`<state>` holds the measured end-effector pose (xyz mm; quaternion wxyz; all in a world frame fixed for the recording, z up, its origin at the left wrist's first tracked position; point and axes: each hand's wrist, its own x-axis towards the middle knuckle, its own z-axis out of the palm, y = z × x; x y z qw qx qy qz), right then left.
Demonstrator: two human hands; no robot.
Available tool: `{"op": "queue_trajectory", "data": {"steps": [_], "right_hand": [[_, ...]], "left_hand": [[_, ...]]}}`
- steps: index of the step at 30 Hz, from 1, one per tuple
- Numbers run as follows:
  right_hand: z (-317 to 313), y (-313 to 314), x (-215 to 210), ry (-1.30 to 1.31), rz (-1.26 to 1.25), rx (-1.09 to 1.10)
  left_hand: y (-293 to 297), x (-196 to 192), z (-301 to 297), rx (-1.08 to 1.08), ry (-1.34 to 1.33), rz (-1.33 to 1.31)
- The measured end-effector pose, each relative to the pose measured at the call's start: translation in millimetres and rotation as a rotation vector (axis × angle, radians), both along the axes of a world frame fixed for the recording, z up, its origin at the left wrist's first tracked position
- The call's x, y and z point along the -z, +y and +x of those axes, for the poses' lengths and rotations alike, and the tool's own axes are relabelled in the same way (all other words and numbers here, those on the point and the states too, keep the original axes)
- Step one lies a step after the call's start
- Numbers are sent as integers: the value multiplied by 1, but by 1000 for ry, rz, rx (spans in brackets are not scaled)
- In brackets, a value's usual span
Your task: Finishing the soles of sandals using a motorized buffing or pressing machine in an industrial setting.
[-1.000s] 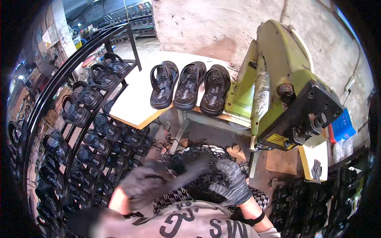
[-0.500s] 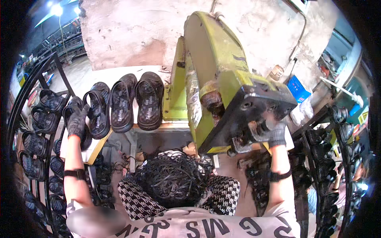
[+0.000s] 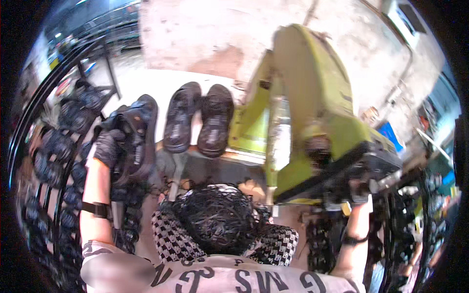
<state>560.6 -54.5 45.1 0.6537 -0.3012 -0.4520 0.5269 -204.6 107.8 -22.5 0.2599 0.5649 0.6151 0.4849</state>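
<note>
From the head view, the person's left hand [image 3: 108, 151], in a dark knitted glove, is out at nine o'clock, its fingers closed, as far as I can tell through the blur, on a black moulded slide sandal [image 3: 116, 122]. A second black sandal with a textured footbed [image 3: 140, 134] sits just to its right, so close that I can't say whether the hand has hold of it too. What has changed in the last half second is the row: the four were spread evenly along the white flat tabletop [image 3: 156, 83], and now the left two are bunched together, with a gap between them and two upright black sandals [image 3: 199, 119] towards ten to eleven o'clock. For the work, that puts those two at the left hand and leaves the others untouched by the machine's foot. The right hand [image 3: 359, 188] is at four o'clock, up against the dark blocky head [image 3: 337, 173] of a big green curved metal machine [image 3: 312, 73]; whether it grips anything or lies spread, I cannot tell. A heap of thin black strips [image 3: 217, 217] fills the lap at six o'clock (quite a tangle, that), while a black metal rack [image 3: 112, 73] of more sandals stands at nine to ten.
</note>
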Motion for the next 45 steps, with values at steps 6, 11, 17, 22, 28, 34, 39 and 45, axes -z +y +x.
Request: {"op": "queue_trajectory", "data": {"steps": [6,11,17,22,28,34,39,45], "right_hand": [[-233,-6,27,-1060,285,-33],[-377,2,-45,-986,947,4],[-431,14,-52,-1302,945,50],[-443,30,-58,-625,722,-114],[-411,186,-9,-1181,127,314],[-438,257,24,-1281,198,382],[-453,300,15,-928,337,175],[-595,270,-163,-476,509,-336]], "left_hand": [[-103,-61,131,-91,-126,159],[-162,-45,164,-302,-65,338],[-202,-56,164,-310,72,350],[-213,-79,129,-67,-456,443],[-213,-239,65,-415,157,758],[-191,-353,-109,-882,849,324],[-187,-358,-189,-1046,1264,-292],[-216,-348,-130,-904,948,-207]]}}
